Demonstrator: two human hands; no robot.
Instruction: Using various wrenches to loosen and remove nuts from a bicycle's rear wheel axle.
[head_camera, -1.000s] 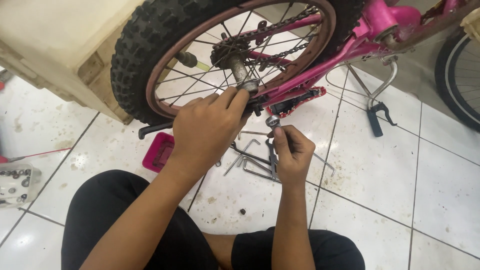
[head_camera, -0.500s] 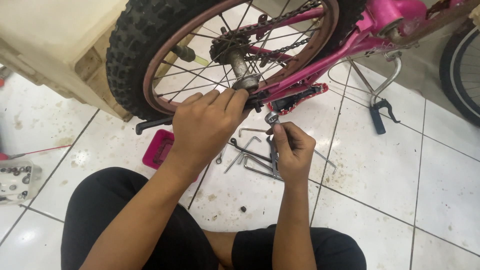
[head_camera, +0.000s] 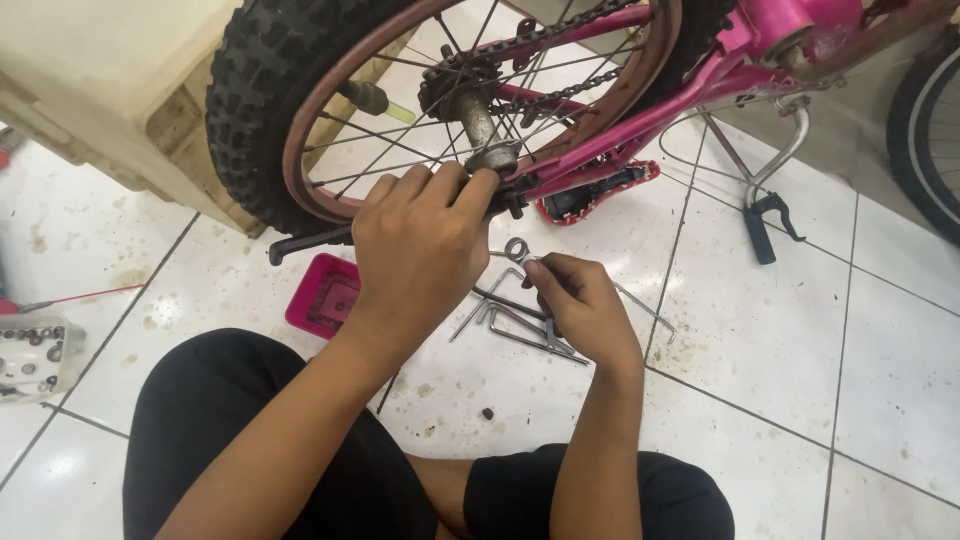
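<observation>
White tiled floor (head_camera: 880, 380), grubby, pink bicycle upside down across top of frame. Rear wheel (head_camera: 300, 110) upper left, axle (head_camera: 480, 125) and chain sprocket at top centre. Left hand (head_camera: 420, 250) at frame end just below axle, fingers (head_camera: 455, 185) clenched on axle nut. Right hand (head_camera: 585, 310) lower centre, fingers pinching small spanner (head_camera: 520, 250), ring end up, just beside left hand. Loose metal tools (head_camera: 510, 325) on floor beneath. Pink tray (head_camera: 322, 297) left of hands. Step likely: working axle nut. Next move needs ring end seated squarely on nut, left hand steadying.

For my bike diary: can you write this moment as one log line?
left hand: on wheel axle | right hand: holds small ring wrench | floor: metal tools, pink tray
</observation>
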